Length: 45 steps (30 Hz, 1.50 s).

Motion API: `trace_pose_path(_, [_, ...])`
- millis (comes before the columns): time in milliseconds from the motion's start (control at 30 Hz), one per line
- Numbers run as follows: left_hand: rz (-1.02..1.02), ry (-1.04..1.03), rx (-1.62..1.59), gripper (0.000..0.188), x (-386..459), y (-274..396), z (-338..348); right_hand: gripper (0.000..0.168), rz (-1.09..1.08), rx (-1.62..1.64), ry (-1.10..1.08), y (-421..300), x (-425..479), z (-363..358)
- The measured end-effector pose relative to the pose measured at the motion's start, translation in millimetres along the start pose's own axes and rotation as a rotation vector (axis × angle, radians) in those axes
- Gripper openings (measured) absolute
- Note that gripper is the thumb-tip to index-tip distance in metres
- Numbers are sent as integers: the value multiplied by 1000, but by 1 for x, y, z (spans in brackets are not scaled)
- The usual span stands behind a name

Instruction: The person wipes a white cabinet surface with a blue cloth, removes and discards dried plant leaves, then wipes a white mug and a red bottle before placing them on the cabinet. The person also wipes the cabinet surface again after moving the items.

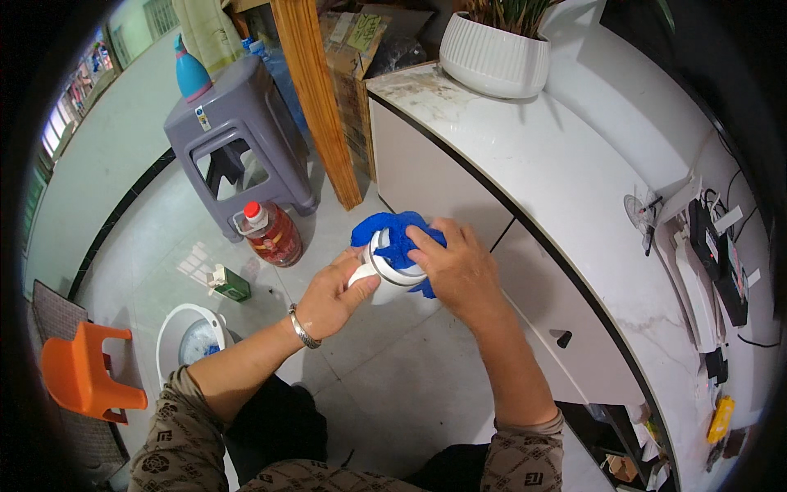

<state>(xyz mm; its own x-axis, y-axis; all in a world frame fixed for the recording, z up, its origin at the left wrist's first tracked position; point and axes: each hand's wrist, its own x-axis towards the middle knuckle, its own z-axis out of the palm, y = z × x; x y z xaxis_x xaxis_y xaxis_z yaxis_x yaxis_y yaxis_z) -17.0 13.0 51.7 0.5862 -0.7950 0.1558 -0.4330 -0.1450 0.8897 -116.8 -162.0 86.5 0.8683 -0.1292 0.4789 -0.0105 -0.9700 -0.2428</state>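
My left hand (335, 295) grips a white mug-like container (384, 291) by its handle (364, 273), holding it above the floor. A blue cloth (393, 240) drapes over the far side of the rim, and a fold of it dips into the mouth. My right hand (458, 267) presses this cloth against the rim, its fingers bunched in the fabric. Part of the cloth hangs below the container on the right. The inside of the container is mostly hidden by the cloth and fingers.
A white basin (166, 335) holds sudsy water beside an orange stool (77, 375). Near a grey plastic stool (240, 92) with a blue spray bottle (192, 74) stand a red-capped jug (273, 237) and a green box (232, 286). At right runs a white-topped cabinet (529, 154) bearing a potted plant (495, 58).
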Motion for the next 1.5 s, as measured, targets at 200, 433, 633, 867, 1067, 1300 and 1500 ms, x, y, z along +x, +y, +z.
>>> trace_pose_path(200, [73, 102, 175, 17, -3, -1, 4, 22, 147, -26, -279, -12, 0, 5])
trace_pose_path(433, [212, 78, 230, 16, -1, 14, 7, 26, 291, 629, -239, -9, 5, -4])
trace_pose_path(633, [253, 13, 261, 15, 0, 22, 9, 21, 195, 668, 67, -2, 10, 6])
trace_pose_path(867, [338, 122, 412, 17, 3, 16, 3, 16, 182, 14, -66, -15, 1, -4])
trace_pose_path(1067, [238, 112, 319, 18, 1, 14, 6, 17, 94, 783, -111, -12, 2, -5])
trace_pose_path(1300, [64, 29, 362, 16, 2, 27, 8, 18, -306, 428, 242, -38, 13, -18])
trace_pose_path(1500, [42, 37, 384, 17, -3, 30, 9, 19, -11, 227, 240, -35, 18, 20])
